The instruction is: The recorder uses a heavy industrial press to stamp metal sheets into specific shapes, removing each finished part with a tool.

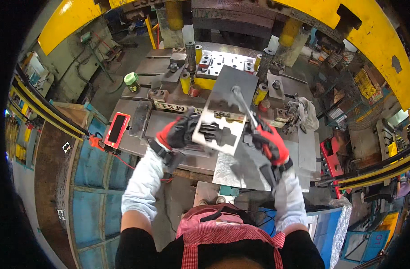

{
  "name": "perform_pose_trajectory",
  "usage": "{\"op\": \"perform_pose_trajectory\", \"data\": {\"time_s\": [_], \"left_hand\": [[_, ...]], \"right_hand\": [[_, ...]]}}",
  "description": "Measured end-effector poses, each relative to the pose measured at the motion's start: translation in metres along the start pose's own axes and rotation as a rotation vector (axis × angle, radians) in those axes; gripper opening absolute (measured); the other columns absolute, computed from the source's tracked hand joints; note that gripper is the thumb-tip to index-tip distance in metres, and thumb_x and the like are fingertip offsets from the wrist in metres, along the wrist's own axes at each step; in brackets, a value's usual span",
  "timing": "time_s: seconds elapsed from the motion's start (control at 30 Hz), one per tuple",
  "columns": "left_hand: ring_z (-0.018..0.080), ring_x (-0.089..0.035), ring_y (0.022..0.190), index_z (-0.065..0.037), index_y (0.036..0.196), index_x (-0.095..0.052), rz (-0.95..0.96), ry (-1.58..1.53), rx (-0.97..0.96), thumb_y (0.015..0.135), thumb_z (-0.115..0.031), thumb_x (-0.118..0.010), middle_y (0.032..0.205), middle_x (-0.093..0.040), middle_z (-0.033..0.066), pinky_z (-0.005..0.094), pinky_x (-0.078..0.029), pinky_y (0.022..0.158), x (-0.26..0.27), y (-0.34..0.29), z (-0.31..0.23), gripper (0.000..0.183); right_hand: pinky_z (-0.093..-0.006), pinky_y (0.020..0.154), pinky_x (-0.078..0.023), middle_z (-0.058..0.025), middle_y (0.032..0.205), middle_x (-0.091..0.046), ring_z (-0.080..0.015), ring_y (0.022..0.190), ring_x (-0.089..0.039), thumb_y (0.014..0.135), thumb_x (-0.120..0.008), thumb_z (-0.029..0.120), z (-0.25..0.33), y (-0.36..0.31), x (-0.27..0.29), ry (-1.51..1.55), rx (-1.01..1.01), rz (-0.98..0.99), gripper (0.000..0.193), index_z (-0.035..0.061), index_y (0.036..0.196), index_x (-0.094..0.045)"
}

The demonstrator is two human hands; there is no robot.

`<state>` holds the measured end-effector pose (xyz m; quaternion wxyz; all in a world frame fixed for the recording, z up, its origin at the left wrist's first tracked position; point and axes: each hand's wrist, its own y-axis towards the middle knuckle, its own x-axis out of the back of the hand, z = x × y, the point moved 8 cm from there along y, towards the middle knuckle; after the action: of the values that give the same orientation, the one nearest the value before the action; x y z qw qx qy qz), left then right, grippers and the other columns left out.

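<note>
My left hand (180,131), in a black and red glove, grips the left side of a bright sheet-metal piece with cut-outs (233,138). Dark finger-like shapes show through its opening, slightly blurred. My right hand (271,142), gloved alike, is closed around a metal rod tool with a round head (242,101). That head lies over a dark flat metal sheet (229,77), which slants in front of the die; whether it touches the sheet I cannot tell. Below the right hand spreads a large bright metal sheet (232,172) on the bench.
Behind the sheet stands a press die (223,59) with yellow guide posts (185,83). A red-cased phone-like device (117,130) and a green-lidded container (131,81) are on the left. Rags (303,114) lie on the right. Yellow-black bars (380,170) flank both sides.
</note>
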<state>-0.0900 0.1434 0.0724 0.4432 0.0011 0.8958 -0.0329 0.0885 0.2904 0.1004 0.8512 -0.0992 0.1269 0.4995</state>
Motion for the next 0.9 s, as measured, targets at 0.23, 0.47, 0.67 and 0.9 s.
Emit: {"op": "perform_pose_trajectory", "data": {"time_s": [0.23,0.47,0.67,0.9], "left_hand": [[0.0270,-0.056,0.102,0.006,0.124,-0.038,-0.122,-0.123,-0.161,0.095,-0.025,-0.033,0.116,-0.053,0.0197,0.0364,-0.047,0.088,0.006,0.077,0.020,0.043],[0.0329,-0.055,0.101,0.008,0.121,-0.039,-0.060,-0.239,-0.254,0.095,-0.025,-0.027,0.113,-0.053,0.0236,0.0385,-0.047,0.089,0.042,0.096,0.022,0.044],[0.0356,-0.056,0.099,0.010,0.117,-0.041,-0.314,-0.162,-0.326,0.095,-0.025,-0.026,0.108,-0.053,0.0265,0.0406,-0.048,0.089,0.043,0.108,0.005,0.045],[0.0385,-0.054,0.101,0.012,0.115,-0.041,-0.325,-0.268,-0.370,0.094,-0.025,-0.032,0.109,-0.052,0.0289,0.0427,-0.048,0.089,0.050,0.102,0.009,0.044]], "right_hand": [[-0.0294,0.078,-0.043,-0.0085,0.096,-0.058,-0.0178,0.090,-0.054,0.084,-0.053,0.009,0.003,0.126,0.049,-0.254,0.071,0.158,0.024,0.0053,0.108,-0.056],[-0.0343,0.087,-0.042,-0.0127,0.104,-0.057,-0.0276,0.097,-0.055,0.082,-0.048,0.001,0.021,0.123,0.027,-0.860,0.849,0.301,0.028,0.0065,0.108,-0.057],[-0.0232,0.060,-0.044,-0.0014,0.090,-0.057,-0.0091,0.070,-0.053,0.082,-0.057,0.012,0.005,0.174,0.050,-0.340,0.210,0.147,0.022,0.0055,0.103,-0.058],[-0.0191,0.052,-0.037,0.0040,0.080,-0.050,-0.0034,0.061,-0.042,0.084,-0.058,0.014,0.011,0.067,0.031,-0.162,0.258,-0.250,0.048,0.0067,0.128,-0.041]]}}
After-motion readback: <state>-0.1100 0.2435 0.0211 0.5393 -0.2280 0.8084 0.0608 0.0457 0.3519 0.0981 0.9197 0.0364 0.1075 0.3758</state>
